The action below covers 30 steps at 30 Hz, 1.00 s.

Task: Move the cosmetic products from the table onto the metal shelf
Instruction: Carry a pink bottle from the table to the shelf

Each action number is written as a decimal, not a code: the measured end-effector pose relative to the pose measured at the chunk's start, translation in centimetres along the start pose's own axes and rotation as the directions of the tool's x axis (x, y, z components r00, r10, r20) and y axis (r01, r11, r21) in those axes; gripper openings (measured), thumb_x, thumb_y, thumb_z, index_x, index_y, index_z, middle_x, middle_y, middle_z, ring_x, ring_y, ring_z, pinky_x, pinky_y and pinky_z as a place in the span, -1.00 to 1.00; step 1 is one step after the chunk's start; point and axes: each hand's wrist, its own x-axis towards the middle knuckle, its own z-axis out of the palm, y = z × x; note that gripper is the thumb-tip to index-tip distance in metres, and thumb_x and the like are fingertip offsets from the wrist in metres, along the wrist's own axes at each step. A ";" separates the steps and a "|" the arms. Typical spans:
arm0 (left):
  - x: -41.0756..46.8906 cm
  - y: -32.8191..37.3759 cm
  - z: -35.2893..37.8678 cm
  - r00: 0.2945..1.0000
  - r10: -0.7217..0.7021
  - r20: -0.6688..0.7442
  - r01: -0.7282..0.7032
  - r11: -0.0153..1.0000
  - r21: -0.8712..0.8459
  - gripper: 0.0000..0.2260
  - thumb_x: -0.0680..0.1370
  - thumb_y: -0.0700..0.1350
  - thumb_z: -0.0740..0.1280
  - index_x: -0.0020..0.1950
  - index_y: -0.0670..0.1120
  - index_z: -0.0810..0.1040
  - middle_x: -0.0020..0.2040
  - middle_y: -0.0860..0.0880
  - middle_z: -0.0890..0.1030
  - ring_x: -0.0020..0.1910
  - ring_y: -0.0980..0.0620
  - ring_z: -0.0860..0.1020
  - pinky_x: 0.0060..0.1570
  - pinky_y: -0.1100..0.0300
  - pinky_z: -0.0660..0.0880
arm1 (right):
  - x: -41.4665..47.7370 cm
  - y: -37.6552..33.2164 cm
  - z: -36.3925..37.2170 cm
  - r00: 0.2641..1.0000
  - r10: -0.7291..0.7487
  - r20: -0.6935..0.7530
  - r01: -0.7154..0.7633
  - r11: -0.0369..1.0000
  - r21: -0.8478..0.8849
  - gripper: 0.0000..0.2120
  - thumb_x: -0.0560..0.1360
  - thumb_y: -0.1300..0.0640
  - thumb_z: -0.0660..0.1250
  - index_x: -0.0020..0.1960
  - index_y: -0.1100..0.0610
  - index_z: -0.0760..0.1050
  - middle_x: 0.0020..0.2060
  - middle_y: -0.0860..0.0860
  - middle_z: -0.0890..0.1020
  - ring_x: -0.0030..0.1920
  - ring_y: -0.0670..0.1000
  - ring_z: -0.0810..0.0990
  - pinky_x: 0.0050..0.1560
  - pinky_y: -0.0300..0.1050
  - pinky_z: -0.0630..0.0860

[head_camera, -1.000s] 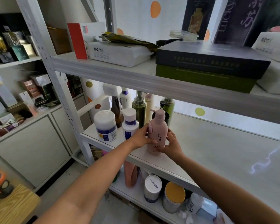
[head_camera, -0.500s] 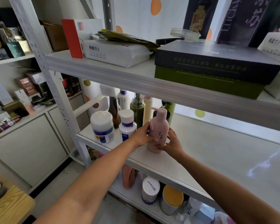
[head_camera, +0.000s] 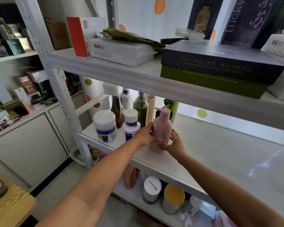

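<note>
Pink pump bottle (head_camera: pixel 161 131) sits upright on the metal shelf (head_camera: pixel 203 154) just right of the white bottle (head_camera: pixel 131 127), left hand (head_camera: pixel 147 134) and right hand (head_camera: pixel 175 144) fingers wrapped around it — seat base flat, then release both together.

The white metal shelf (head_camera: pixel 203 154) carries, on its middle board, a pink pump bottle (head_camera: pixel 161 130) standing upright near the front edge. To its left stand a white jar (head_camera: pixel 105 126) and a white bottle with a blue band (head_camera: pixel 131 126), with taller bottles (head_camera: pixel 140 110) grouped behind them.
</note>
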 end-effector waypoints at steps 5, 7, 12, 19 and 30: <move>-1.3 -0.3 -0.2 1.000 -0.011 0.024 0.011 1.000 -0.002 -0.37 0.45 -0.25 0.45 0.45 -0.09 0.25 0.34 -0.10 0.47 0.33 -0.10 0.44 0.29 0.01 0.44 | -1.7 -1.1 0.4 0.998 0.057 -0.027 -0.057 0.998 0.011 -0.33 0.24 0.26 0.58 0.28 0.16 0.39 0.29 0.02 0.33 0.23 0.06 0.43 0.26 0.03 0.47; -1.9 -0.5 -0.2 1.000 -0.008 0.026 0.008 1.000 -0.016 -0.35 0.45 -0.26 0.45 0.46 -0.09 0.24 0.35 -0.11 0.46 0.34 -0.09 0.43 0.28 0.05 0.43 | -2.4 -1.3 0.8 0.996 0.083 -0.030 -0.083 0.997 0.002 -0.35 0.23 0.26 0.58 0.26 0.15 0.40 0.24 -0.01 0.34 0.22 0.06 0.44 0.25 0.01 0.47; -4.0 -1.3 -0.2 1.000 -0.009 0.018 0.009 1.000 0.016 -0.36 0.47 -0.16 0.46 0.48 -0.10 0.24 0.38 -0.12 0.44 0.38 -0.09 0.40 0.32 0.06 0.40 | -4.2 -2.5 1.9 0.990 0.127 -0.061 -0.128 0.992 -0.020 -0.40 0.30 0.22 0.55 0.26 0.14 0.37 0.17 0.02 0.47 0.19 0.06 0.48 0.09 -0.08 0.47; -9.5 -5.2 -1.7 0.992 0.028 0.127 -0.085 0.876 0.475 -0.29 0.53 0.01 0.37 0.56 -0.08 0.08 0.54 -0.10 0.21 0.48 -0.08 0.25 0.40 0.09 0.21 | -9.7 -2.1 3.8 0.982 0.178 -0.067 -0.187 0.833 -0.520 -0.13 0.31 -0.18 0.48 0.42 0.18 0.18 0.32 0.11 0.37 0.34 0.12 0.34 0.33 0.01 0.36; -20.0 -16.7 -10.5 0.994 -0.055 -0.096 0.110 0.549 0.828 -0.04 0.49 0.20 0.34 0.56 -0.09 -0.28 0.57 -0.07 -0.24 0.55 -0.06 -0.24 0.48 0.00 -0.28 | -15.1 -9.4 20.5 0.880 -0.120 0.460 0.405 0.696 -0.593 0.07 0.39 -0.22 0.38 0.54 0.12 -0.28 0.52 0.03 -0.26 0.52 0.01 -0.26 0.50 -0.08 -0.24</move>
